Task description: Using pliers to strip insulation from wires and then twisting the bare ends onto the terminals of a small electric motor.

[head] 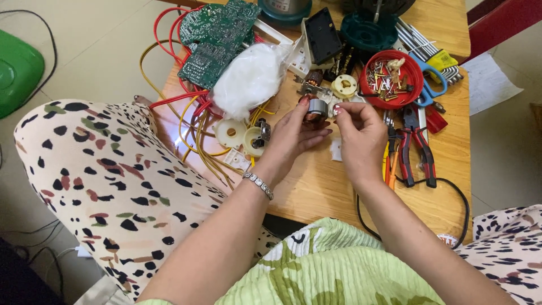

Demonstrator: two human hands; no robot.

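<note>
My left hand (293, 135) grips a small electric motor (315, 109) with a metal end and copper windings, held just above the wooden table (316, 186). My right hand (361, 135) is beside it, its thumb and forefinger pinched at the motor's right end; whatever they pinch is too small to see. A silver bracelet (258, 184) circles my left wrist. Just beyond the hands lie a cream plastic wheel (344, 86) and a second small motor part (310, 83).
Red-handled pliers (416, 148) lie right of my right hand. A red bowl (392, 78) of screws, green circuit boards (217, 36), a white plastic bag (248, 79), red and yellow wires (195, 124), hex keys (420, 42) and a black box (322, 35) crowd the table's far half.
</note>
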